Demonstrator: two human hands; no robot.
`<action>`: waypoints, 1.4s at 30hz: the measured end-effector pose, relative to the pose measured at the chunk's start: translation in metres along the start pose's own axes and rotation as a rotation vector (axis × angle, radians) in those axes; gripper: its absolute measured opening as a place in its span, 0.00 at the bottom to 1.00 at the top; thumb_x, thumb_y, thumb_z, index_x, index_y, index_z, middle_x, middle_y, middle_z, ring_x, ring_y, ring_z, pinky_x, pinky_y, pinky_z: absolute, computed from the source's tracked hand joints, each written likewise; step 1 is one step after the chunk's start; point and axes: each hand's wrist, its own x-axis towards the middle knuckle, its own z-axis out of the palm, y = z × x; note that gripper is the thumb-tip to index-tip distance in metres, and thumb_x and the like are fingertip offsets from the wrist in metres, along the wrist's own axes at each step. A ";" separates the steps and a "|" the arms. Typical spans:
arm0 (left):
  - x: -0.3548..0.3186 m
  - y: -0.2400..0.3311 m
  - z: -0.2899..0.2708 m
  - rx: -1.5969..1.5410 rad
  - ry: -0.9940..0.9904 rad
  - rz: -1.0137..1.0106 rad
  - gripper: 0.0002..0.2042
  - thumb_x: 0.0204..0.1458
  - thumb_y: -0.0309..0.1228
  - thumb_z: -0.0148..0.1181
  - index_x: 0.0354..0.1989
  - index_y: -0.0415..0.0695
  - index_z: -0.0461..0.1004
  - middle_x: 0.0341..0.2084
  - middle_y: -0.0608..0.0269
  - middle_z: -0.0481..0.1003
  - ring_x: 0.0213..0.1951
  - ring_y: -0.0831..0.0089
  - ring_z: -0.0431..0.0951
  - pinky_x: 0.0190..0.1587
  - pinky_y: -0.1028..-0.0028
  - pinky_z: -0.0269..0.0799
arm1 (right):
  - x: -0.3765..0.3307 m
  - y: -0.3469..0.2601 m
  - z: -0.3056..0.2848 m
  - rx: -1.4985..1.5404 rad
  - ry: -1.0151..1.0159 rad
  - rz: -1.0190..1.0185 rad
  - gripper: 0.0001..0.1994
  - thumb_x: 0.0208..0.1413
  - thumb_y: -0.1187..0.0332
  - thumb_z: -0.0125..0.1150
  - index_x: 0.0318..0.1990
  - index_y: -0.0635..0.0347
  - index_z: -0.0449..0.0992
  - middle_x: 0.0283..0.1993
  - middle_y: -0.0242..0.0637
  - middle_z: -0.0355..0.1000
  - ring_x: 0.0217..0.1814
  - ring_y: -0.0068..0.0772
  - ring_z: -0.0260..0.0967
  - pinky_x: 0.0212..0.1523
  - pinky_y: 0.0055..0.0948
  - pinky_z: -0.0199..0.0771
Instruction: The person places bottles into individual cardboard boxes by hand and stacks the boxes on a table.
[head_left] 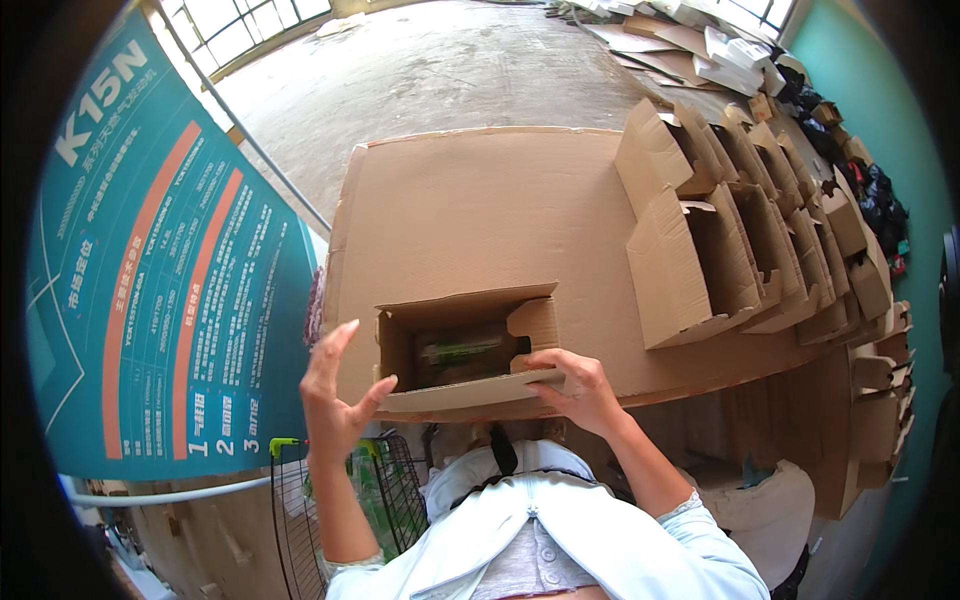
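at the near edge of the brown tabletop (470, 220), just in front of the person, stands an open cardboard box (460, 394). it is plain brown and oblong, its long side running left to right, with thin walls and a notched flap on the right. on its shadowed floor lies a clear item (460, 350) marked with green, too dim to name more closely. the right hand (582, 392) grips the front wall near the right corner, fingers inside the rim and thumb outside. the left hand (337, 385) is open, thumb and fingers spread wide, the thumb at the left front corner; whether it touches, i cannot tell.

the tabletop has a cardboard-like surface, with rows of cardboard boxes (668, 265) packed close together along its right side, openings facing up. to the left leans a teal banner (150, 300) with orange stripes, and below it sits a black wire basket (290, 510) with green corners. beyond spreads a grey concrete floor (430, 60), with flattened cardboard (680, 38) and black bags (877, 200) heaped toward a teal wall (870, 95).
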 end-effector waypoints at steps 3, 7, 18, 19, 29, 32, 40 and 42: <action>-0.039 -0.008 0.011 -0.071 -0.094 -0.097 0.35 0.44 0.54 0.71 0.54 0.41 0.74 0.54 0.47 0.75 0.56 0.51 0.75 0.58 0.55 0.70 | 0.005 -0.006 -0.011 0.063 -0.118 -0.044 0.06 0.51 0.79 0.65 0.38 0.62 0.79 0.50 0.37 0.77 0.48 0.39 0.78 0.46 0.32 0.82; -0.029 -0.002 0.028 -0.244 -0.317 -0.154 0.15 0.42 0.29 0.74 0.36 0.35 0.80 0.39 0.51 0.81 0.43 0.59 0.82 0.49 0.67 0.76 | 0.009 -0.008 -0.023 0.036 -0.312 0.017 0.09 0.49 0.80 0.67 0.38 0.62 0.79 0.53 0.38 0.76 0.46 0.39 0.78 0.45 0.31 0.80; -0.045 -0.029 0.076 0.035 0.119 -0.176 0.35 0.53 0.40 0.65 0.66 0.38 0.59 0.51 0.44 0.73 0.53 0.46 0.73 0.59 0.60 0.66 | 0.043 -0.026 -0.034 -0.598 0.345 -0.255 0.28 0.50 0.66 0.70 0.60 0.55 0.68 0.59 0.43 0.67 0.63 0.48 0.63 0.59 0.45 0.68; -0.054 -0.035 0.085 -0.120 0.109 -0.281 0.33 0.55 0.39 0.63 0.67 0.38 0.59 0.53 0.43 0.72 0.55 0.46 0.73 0.60 0.60 0.65 | 0.057 -0.038 -0.037 -0.588 0.386 -0.328 0.29 0.52 0.64 0.69 0.61 0.55 0.68 0.61 0.43 0.66 0.65 0.48 0.63 0.62 0.46 0.67; -0.057 -0.039 0.092 -0.192 0.111 -0.284 0.26 0.64 0.31 0.48 0.68 0.33 0.55 0.57 0.34 0.68 0.61 0.42 0.68 0.63 0.58 0.61 | 0.066 -0.001 0.036 -0.980 -0.358 -0.040 0.40 0.59 0.35 0.47 0.69 0.57 0.60 0.72 0.50 0.54 0.77 0.52 0.44 0.76 0.50 0.39; -0.061 -0.048 0.092 -0.223 0.129 -0.273 0.25 0.64 0.30 0.47 0.68 0.33 0.54 0.60 0.35 0.64 0.63 0.43 0.65 0.64 0.58 0.61 | 0.045 0.002 0.033 -0.937 -0.381 -0.139 0.46 0.55 0.30 0.47 0.73 0.53 0.53 0.76 0.50 0.45 0.80 0.52 0.33 0.78 0.53 0.28; 0.006 -0.056 0.051 0.374 -0.428 0.236 0.43 0.49 0.65 0.57 0.72 0.58 0.56 0.73 0.47 0.44 0.73 0.43 0.40 0.73 0.50 0.37 | 0.020 -0.006 0.007 -0.923 -0.405 0.070 0.55 0.38 0.52 0.78 0.74 0.37 0.46 0.77 0.50 0.34 0.76 0.69 0.37 0.74 0.59 0.42; 0.019 -0.064 0.055 0.267 -0.473 0.256 0.44 0.47 0.67 0.57 0.70 0.58 0.59 0.66 0.43 0.53 0.68 0.41 0.50 0.70 0.47 0.47 | 0.013 0.004 0.011 -0.801 -0.366 0.107 0.54 0.40 0.54 0.78 0.74 0.37 0.46 0.77 0.51 0.34 0.74 0.70 0.41 0.71 0.58 0.53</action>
